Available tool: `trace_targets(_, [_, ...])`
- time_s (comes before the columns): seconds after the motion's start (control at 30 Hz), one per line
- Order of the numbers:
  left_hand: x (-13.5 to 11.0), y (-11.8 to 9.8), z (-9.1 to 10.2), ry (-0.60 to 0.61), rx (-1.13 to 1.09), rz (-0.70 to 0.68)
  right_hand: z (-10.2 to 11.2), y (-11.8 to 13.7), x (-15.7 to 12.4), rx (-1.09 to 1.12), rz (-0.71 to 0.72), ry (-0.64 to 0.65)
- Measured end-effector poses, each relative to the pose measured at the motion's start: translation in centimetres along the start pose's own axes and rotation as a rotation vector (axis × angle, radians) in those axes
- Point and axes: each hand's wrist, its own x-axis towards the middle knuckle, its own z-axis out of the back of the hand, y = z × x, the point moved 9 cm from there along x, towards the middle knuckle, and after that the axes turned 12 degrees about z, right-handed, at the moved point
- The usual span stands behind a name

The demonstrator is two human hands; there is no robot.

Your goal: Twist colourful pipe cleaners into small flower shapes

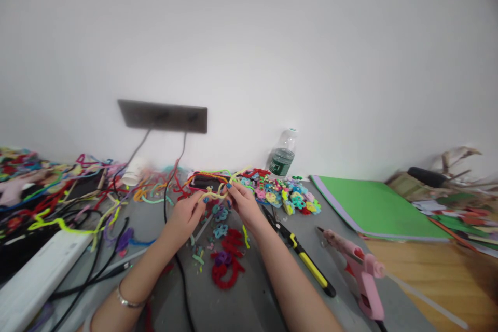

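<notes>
My left hand [185,216] and my right hand [241,201] meet above the grey mat [241,301], both pinched on a pale yellow pipe cleaner [215,194] bent between the fingertips. Just below the hands lie small blue pipe-cleaner flowers [221,230] and red pipe-cleaner shapes [227,264]. A heap of finished colourful flowers [286,196] sits right of my right hand. A silver bracelet [126,298] is on my left wrist.
A pink glue gun [360,270] and black-and-yellow pliers [301,254] lie at the right. Green paper sheets [373,205], a water bottle [283,154], loose pipe cleaners [58,192] at the left, black cables [171,249], a wall socket strip [163,115].
</notes>
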Motion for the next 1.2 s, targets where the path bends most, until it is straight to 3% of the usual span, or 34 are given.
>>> trace_targets(0.13, [-0.1, 0.2, 0.1, -0.004, -0.029, -0.008, 0.1, 0.1, 0.0, 0.055, -0.022, -0.035])
trace_targets(0.3, [-0.3, -0.4, 0.1, 0.001, 0.009, -0.058, 1.2, 0.3, 0.3, 0.193, -0.035, -0.171])
trace_targets(0.5, [-0.9, -1.8, -1.5, 0.144, 0.054, -0.18, 2.2, 0.3, 0.3, 0.265, -0.022, -0.269])
trace_targets(0.63, [-1.4, -2.4, -2.3, 0.219, 0.052, -0.22, 2.0, 0.1, 0.4, 0.314, -0.051, -0.281])
trace_targets(0.73, [-1.4, -2.3, -2.0, 0.177, 0.045, -0.201, 1.8, 0.2, 0.3, 0.366, -0.089, -0.265])
trace_targets(0.87, [-1.2, -1.4, -1.2, 0.095, 0.055, -0.146, -0.1, 0.4, -0.2, 0.439, -0.17, -0.09])
trace_targets(1.0, [-0.6, -0.1, -1.2, 0.05, 0.086, -0.157, -2.0, 0.1, -1.0, 0.362, -0.219, 0.094])
trace_targets(1.1, [0.3, 2.0, -0.7, -0.049, 0.146, -0.092, -0.8, -0.3, -0.6, 0.353, -0.192, -0.023])
trace_targets(1.2, [0.9, 4.5, -0.8, -0.037, 0.211, 0.032, 0.9, -0.6, -0.2, 0.392, -0.185, -0.163])
